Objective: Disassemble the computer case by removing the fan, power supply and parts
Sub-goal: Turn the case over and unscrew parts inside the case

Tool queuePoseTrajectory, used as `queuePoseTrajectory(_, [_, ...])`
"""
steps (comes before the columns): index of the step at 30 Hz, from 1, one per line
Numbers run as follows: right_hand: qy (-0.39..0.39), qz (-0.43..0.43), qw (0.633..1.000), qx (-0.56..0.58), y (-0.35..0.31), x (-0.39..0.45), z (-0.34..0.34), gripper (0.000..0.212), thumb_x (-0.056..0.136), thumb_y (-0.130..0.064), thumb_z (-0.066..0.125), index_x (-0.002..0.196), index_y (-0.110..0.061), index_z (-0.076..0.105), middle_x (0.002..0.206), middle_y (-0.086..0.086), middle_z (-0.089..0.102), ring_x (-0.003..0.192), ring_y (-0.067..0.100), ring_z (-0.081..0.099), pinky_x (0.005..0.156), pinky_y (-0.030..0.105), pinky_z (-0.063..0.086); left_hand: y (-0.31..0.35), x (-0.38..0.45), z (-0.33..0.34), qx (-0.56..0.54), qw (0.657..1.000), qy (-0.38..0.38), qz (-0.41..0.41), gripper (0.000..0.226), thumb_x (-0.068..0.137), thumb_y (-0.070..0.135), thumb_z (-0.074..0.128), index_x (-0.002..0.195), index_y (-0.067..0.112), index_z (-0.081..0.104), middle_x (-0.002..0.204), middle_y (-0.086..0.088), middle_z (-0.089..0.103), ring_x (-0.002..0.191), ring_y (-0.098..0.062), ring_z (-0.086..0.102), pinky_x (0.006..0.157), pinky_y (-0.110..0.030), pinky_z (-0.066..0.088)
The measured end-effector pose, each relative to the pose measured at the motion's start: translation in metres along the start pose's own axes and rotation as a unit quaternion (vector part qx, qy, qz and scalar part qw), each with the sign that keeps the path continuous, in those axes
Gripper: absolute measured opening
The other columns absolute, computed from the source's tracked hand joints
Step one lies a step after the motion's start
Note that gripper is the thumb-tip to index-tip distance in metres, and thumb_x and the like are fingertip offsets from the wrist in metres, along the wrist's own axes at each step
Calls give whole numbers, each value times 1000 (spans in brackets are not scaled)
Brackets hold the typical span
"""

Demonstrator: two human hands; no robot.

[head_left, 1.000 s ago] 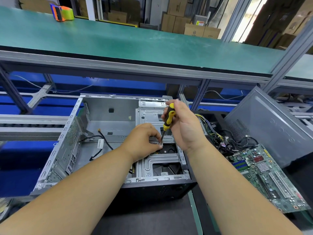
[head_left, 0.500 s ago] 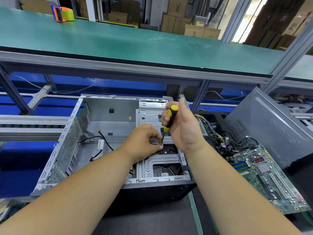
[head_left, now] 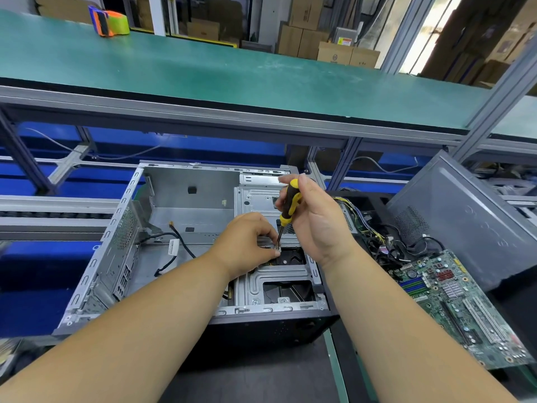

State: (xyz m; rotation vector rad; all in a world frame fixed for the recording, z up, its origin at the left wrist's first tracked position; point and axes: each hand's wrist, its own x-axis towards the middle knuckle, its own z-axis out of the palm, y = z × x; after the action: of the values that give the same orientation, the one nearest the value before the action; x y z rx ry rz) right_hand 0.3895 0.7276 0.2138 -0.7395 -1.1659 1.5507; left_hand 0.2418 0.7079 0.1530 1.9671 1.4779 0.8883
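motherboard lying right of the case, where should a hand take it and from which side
Take the motherboard by its bare near-left edge, thumb on top and fingers under, coming from the case side. It lies flat and loose with slots and a heatsink covering the top, and its far end runs into the cable bundle and leaning side panel.

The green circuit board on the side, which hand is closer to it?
Right. The right hand holds the screwdriver nearer the circuit board; the left hand is farther left.
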Motion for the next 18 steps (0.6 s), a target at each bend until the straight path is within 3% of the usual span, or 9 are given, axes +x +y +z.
queuePoseTrajectory(3, [-2,-5,1000,18,1,1,2,26,100,-33,45,95,-13,61,76,1,61,74,15,58,84,35,43,-1,0,0,4,1000,0,-2,19,71,26,85,77,33,68,90,9,58,97,-15,54,90,-36,47])
queuePoseTrajectory(9, [-3,20,999,33,-1,2,4,54,105,-47,26,82,-15,63,61,0,48,60,12,44,67,27,37,-1,0,1,5,1000,-3,-8,21,72,27,85,77,35,67,92,11,58,100,-15,53,91,-36,46])
queuePoseTrajectory(11, [-6,16,999,33,-1,2,5,48,101,-51,31,85,-14,58,62,0,48,60,13,43,65,26,39,-1,0,1,5,1000,-1,-8,21,72,27,85,77,35,66,92,10,58,100,-15,53,91,-36,46])
queuePoseTrajectory(14, [-5,0,1000,-5,-1,0,4,27,94,-40,47,84,-16,53,72,0,55,66,16,47,68,28,41,-1,0,1,1,1000,0,-7,22,71,26,85,77,34,66,92,7,59,99,-17,54,91,-37,46])
queuePoseTrajectory(18, [9,-4,1000,-15,-2,0,3,24,100,-32,48,86,-16,59,83,1,61,73,15,56,74,27,47,-2,1,1,6,1000,0,-4,17,72,26,85,80,28,70,92,7,59,98,-16,54,90,-36,47])
